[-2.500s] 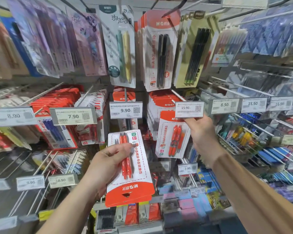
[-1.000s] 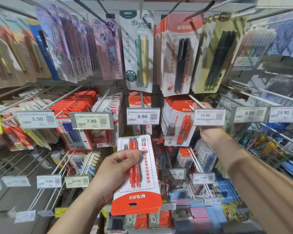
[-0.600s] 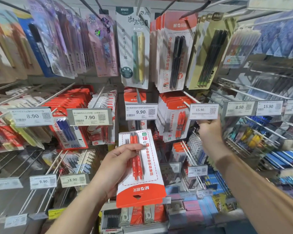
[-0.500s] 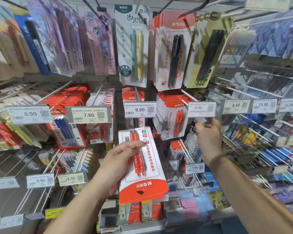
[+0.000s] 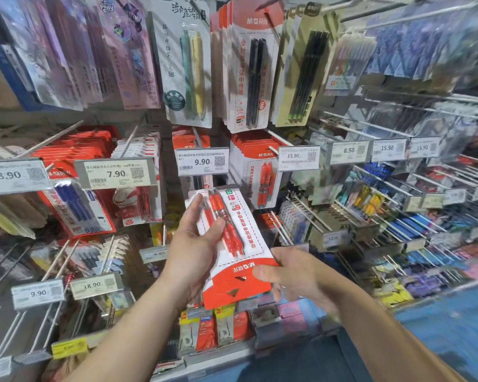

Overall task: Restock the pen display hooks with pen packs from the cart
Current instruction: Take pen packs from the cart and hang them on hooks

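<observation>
I hold a red and white pen pack point(image 5: 242, 260) with red pens upside down, its red header toward me. My left hand point(image 5: 193, 244) grips it from the left, thumb across the pens. My right hand point(image 5: 293, 274) pinches the red header end, thumb on top. More than one pack may be stacked there; I cannot tell. Above hangs a row of matching red pen packs point(image 5: 255, 172) on a hook point(image 5: 273, 135) behind the 15.90 price tag point(image 5: 298, 158).
Display hooks with pen packs fill the wall: blue pens under the 7.90 tag point(image 5: 116, 175), a 9.90 tag point(image 5: 203, 161) straight ahead, black pen packs point(image 5: 253, 75) above. Bare hooks jut out at lower left point(image 5: 53, 271). Boxed stationery point(image 5: 218, 329) lines the bottom shelf.
My right hand has come down from the 15.90 hook and taken the header end of the pack. The pack stays in my left hand, tilted a bit more.
</observation>
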`<state>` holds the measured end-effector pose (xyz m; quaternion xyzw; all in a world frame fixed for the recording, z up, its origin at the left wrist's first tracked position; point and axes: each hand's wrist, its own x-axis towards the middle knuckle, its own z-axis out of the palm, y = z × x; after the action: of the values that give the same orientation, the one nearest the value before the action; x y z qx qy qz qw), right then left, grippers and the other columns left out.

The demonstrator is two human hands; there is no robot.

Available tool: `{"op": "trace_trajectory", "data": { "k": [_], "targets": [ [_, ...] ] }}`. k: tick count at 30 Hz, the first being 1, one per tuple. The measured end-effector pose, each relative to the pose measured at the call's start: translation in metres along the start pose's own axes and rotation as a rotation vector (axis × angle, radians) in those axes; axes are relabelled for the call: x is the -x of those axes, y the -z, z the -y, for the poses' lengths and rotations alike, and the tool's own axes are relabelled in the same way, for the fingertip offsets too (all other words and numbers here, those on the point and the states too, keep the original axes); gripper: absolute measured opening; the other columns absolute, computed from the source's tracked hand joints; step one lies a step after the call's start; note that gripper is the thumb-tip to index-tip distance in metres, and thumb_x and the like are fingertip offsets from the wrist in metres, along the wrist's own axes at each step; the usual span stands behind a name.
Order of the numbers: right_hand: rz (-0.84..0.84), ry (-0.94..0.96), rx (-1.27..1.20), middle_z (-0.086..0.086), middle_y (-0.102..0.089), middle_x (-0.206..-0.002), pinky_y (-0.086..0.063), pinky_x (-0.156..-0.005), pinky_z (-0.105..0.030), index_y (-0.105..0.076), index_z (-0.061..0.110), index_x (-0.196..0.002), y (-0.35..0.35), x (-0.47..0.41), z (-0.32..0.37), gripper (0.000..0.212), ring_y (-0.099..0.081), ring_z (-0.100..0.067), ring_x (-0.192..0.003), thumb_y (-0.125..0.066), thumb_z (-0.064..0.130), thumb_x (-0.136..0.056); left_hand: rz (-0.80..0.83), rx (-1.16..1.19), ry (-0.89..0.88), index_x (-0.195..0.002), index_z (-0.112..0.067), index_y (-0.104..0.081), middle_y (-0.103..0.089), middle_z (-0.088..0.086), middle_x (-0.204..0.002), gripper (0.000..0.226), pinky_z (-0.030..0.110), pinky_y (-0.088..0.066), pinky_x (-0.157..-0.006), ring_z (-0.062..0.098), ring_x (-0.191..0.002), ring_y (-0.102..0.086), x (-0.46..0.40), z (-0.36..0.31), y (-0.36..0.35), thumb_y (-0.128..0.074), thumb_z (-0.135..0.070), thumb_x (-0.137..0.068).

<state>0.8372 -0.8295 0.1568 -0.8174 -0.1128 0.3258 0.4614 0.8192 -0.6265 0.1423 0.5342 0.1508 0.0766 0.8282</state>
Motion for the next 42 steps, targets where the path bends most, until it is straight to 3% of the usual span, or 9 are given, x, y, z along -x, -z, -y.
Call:
{"op": "trace_trajectory", "data": {
  "k": [5, 9, 13, 16, 22, 26, 32, 37, 42],
  "targets": [
    [-0.062, 0.008, -0.016, 0.012, -0.076, -0.081, -0.045, -0.051, -0.021, -0.071, 0.021, -0.11, 0.001, 0.0, -0.006, 0.02, -0.066, -0.017, -0.064, -0.07, 0.036, -0.097, -0.015, -0.08, -0.109, -0.148, -0.045, -0.046, -0.062, -0.008, -0.144, 0.067, 0.053, -0.058, -0.095, 0.024, -0.11, -0.074, 0.004, 0.003, -0.001, -0.074, -0.017, -0.094],
    [-0.134, 0.009, -0.084, 0.001, -0.079, -0.091, -0.048, -0.054, -0.026, -0.073, 0.018, -0.107, 0.009, 0.002, -0.014, 0.014, -0.075, -0.018, -0.075, -0.07, 0.027, -0.097, -0.019, -0.085, -0.166, -0.15, -0.038, -0.043, -0.069, -0.01, -0.132, 0.066, 0.034, -0.063, -0.076, 0.012, -0.103, -0.075, 0.003, 0.006, 0.001, -0.065, -0.004, -0.098],
    [-0.146, 0.047, -0.184, -0.009, -0.079, -0.09, -0.053, -0.065, -0.033, -0.069, 0.011, -0.111, 0.023, 0.007, -0.02, 0.016, -0.072, -0.02, -0.075, -0.066, 0.009, -0.095, -0.038, -0.055, -0.193, -0.151, -0.036, -0.041, -0.061, -0.017, -0.138, 0.064, 0.025, -0.061, -0.079, 0.0, -0.107, -0.07, 0.002, 0.003, 0.004, -0.063, -0.004, -0.1],
    [-0.125, 0.102, -0.177, -0.016, -0.077, -0.093, -0.061, -0.08, -0.043, -0.068, 0.006, -0.111, 0.04, 0.013, -0.027, 0.019, -0.074, -0.029, -0.081, -0.064, 0.004, -0.093, -0.068, -0.082, -0.193, -0.15, -0.039, -0.045, -0.057, -0.017, -0.146, 0.063, 0.044, -0.056, -0.102, 0.011, -0.122, -0.066, -0.001, 0.0, 0.009, -0.068, -0.011, -0.099],
    [-0.128, 0.228, -0.202, -0.021, -0.074, -0.085, -0.057, -0.063, -0.035, -0.065, -0.006, -0.099, 0.063, 0.02, -0.036, 0.035, -0.07, -0.035, -0.072, -0.067, 0.019, -0.075, -0.015, -0.117, -0.069, -0.127, -0.042, -0.062, -0.072, 0.004, -0.129, 0.039, 0.056, -0.06, -0.091, 0.032, -0.104, -0.076, 0.001, -0.003, 0.008, -0.068, -0.016, -0.1],
    [-0.289, 0.206, -0.368, -0.022, -0.063, -0.077, -0.052, -0.056, -0.039, -0.061, -0.002, -0.086, 0.065, 0.009, -0.041, 0.013, -0.062, -0.03, -0.063, -0.062, 0.009, -0.093, 0.006, -0.105, 0.002, -0.125, -0.019, -0.064, -0.077, 0.016, -0.111, 0.026, 0.051, -0.064, -0.076, 0.039, -0.094, -0.077, 0.006, -0.003, 0.001, -0.059, -0.007, -0.103],
    [-0.193, 0.093, -0.553, -0.011, -0.075, -0.116, -0.057, -0.053, -0.042, -0.06, 0.031, -0.131, 0.058, 0.002, -0.05, 0.027, -0.074, -0.042, -0.096, -0.042, 0.03, -0.111, -0.003, -0.181, 0.01, -0.12, -0.013, -0.062, -0.079, 0.013, -0.108, 0.022, 0.054, -0.062, -0.083, 0.036, -0.093, -0.077, 0.007, 0.001, 0.002, -0.065, -0.005, -0.099],
    [-0.116, 0.143, -0.514, -0.017, -0.072, -0.12, -0.043, -0.05, -0.027, -0.062, 0.019, -0.131, 0.059, -0.005, -0.061, 0.029, -0.064, -0.024, -0.076, -0.055, 0.012, -0.103, 0.001, -0.175, 0.016, -0.12, -0.013, -0.062, -0.078, 0.013, -0.109, 0.023, 0.057, -0.06, -0.087, 0.037, -0.095, -0.077, 0.007, 0.005, 0.003, -0.065, -0.004, -0.099],
    [-0.408, 0.15, -0.908, -0.011, -0.075, -0.099, -0.039, -0.063, -0.027, -0.068, 0.01, -0.127, 0.067, -0.017, -0.064, 0.031, -0.059, -0.024, -0.082, -0.065, 0.011, -0.096, -0.026, -0.15, 0.012, -0.119, -0.015, -0.063, -0.078, 0.013, -0.108, 0.02, 0.046, -0.062, -0.074, 0.035, -0.088, -0.077, 0.009, 0.005, 0.006, -0.061, -0.006, -0.101]
  ]
}}
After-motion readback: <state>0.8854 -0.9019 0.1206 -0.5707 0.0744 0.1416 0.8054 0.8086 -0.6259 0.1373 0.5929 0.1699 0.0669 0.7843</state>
